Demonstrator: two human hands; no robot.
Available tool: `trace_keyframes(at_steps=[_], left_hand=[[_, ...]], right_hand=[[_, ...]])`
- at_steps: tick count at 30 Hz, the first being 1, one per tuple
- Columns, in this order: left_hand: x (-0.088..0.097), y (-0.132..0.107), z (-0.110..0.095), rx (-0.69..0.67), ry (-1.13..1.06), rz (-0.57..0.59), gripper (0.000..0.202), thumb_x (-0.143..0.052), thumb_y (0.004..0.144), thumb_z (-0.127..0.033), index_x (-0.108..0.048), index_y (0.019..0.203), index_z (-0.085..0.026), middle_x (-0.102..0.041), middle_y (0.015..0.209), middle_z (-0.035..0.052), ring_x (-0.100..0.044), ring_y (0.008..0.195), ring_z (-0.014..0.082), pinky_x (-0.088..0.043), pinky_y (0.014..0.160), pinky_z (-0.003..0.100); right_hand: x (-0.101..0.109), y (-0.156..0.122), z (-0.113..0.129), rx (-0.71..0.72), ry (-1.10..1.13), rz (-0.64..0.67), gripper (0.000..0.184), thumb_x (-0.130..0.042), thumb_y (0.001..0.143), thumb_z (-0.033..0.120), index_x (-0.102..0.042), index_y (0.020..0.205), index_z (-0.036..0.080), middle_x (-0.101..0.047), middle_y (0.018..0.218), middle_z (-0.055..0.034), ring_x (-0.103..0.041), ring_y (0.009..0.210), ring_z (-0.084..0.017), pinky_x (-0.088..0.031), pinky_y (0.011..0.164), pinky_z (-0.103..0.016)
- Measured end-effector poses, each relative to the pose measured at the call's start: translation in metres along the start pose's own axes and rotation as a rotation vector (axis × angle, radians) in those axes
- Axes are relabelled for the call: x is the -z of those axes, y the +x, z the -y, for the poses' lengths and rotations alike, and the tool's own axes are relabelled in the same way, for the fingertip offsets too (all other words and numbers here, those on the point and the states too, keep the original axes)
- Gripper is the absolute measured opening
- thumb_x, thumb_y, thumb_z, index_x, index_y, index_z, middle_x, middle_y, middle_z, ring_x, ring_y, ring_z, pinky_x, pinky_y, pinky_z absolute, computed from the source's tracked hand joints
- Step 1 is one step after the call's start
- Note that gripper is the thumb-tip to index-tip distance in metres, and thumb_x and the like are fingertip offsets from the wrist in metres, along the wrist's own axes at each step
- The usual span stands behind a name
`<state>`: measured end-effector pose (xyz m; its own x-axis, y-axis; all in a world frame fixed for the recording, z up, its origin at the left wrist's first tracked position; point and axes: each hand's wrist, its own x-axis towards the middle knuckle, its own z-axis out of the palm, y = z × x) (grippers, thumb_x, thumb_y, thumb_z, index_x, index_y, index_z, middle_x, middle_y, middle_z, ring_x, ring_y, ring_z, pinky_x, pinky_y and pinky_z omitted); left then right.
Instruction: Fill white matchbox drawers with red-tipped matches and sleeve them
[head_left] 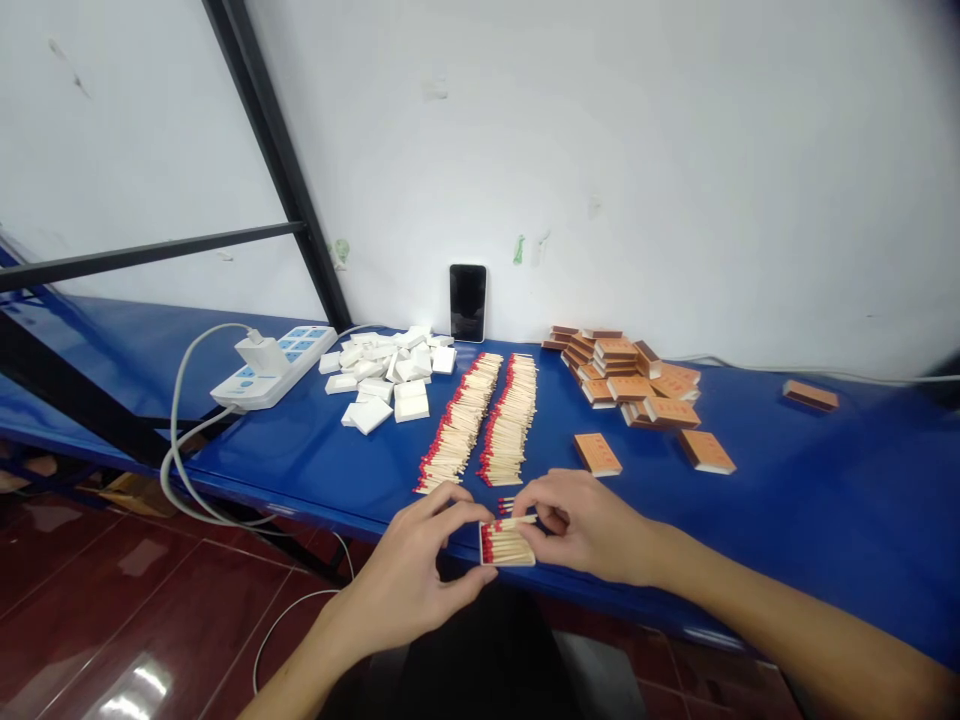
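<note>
In the head view, your left hand pinches one end of a white tray at the blue table's near edge; red-tipped matches lie inside. Your right hand pinches matches over it. White box pieces heap leftward, orange matchboxes rightward.

A small white tray, shallow and open side up, has its long side running from nine to three o'clock. It is well filled with matches, red heads toward nine o'clock, pale sticks toward three. Just beyond, at twelve o'clock, lie a few loose matches. Farther off stretch two long, dense match rows, the left row at eleven o'clock, the right row at twelve, red heads likewise toward nine.
</note>
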<state>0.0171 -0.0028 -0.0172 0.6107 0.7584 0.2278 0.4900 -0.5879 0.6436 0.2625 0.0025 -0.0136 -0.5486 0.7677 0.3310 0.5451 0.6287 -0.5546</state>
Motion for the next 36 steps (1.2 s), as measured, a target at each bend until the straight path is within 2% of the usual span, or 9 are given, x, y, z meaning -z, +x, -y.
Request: trace_keyframes(at_steps=[6,10,16,23,36], left_hand=[[-0.0011,-0.0007,-0.0024,0.004,-0.012,-0.015,0.033,-0.073,0.082,-0.022,-0.065,0.113,-0.026,-0.062,0.113,0.0026,-0.063,0.099,0.0195,-0.050,0.089,0.029],[-0.0015,0.0000,-0.0022,0.011,-0.006,-0.007,0.032,-0.074,0.082,-0.024,-0.065,0.113,-0.026,-0.062,0.114,0.0030,-0.063,0.101,0.0199,-0.050,0.088,0.028],[-0.0017,0.0022,-0.0013,0.019,-0.006,-0.010,0.033,-0.075,0.082,-0.025,-0.066,0.113,-0.026,-0.062,0.113,0.0034,-0.064,0.100,0.0203,-0.051,0.088,0.029],[-0.0003,0.0000,-0.0045,0.027,-0.019,-0.003,0.032,-0.074,0.082,-0.025,-0.066,0.113,-0.025,-0.062,0.113,0.0046,-0.064,0.099,0.0211,-0.054,0.082,0.027],[-0.0006,-0.0002,-0.0028,0.018,-0.016,0.001,0.031,-0.073,0.085,-0.026,-0.065,0.115,-0.025,-0.062,0.113,0.0039,-0.064,0.100,0.0203,-0.052,0.087,0.029]], right_hand=[[-0.0022,0.0002,0.0096,-0.009,0.075,0.079,0.012,-0.060,0.084,0.017,-0.071,0.087,0.017,-0.042,0.053,0.0090,-0.039,0.046,-0.007,-0.030,0.051,-0.019],[-0.0022,0.0007,0.0106,-0.048,0.104,0.067,0.014,-0.061,0.083,0.017,-0.073,0.088,0.016,-0.040,0.052,0.0090,-0.037,0.045,-0.006,-0.029,0.048,-0.018],[-0.0034,0.0000,0.0066,-0.062,0.124,0.065,0.016,-0.062,0.085,0.021,-0.075,0.092,0.016,-0.043,0.052,0.0079,-0.040,0.045,-0.007,-0.031,0.049,-0.018],[-0.0008,0.0018,0.0104,-0.050,0.109,0.093,0.018,-0.059,0.088,0.022,-0.076,0.093,0.017,-0.046,0.052,0.0069,-0.039,0.045,-0.007,-0.031,0.050,-0.019],[0.0005,0.0018,0.0098,-0.027,0.097,0.077,0.018,-0.060,0.087,0.023,-0.075,0.095,0.016,-0.047,0.051,0.0070,-0.042,0.044,-0.008,-0.032,0.050,-0.019]])
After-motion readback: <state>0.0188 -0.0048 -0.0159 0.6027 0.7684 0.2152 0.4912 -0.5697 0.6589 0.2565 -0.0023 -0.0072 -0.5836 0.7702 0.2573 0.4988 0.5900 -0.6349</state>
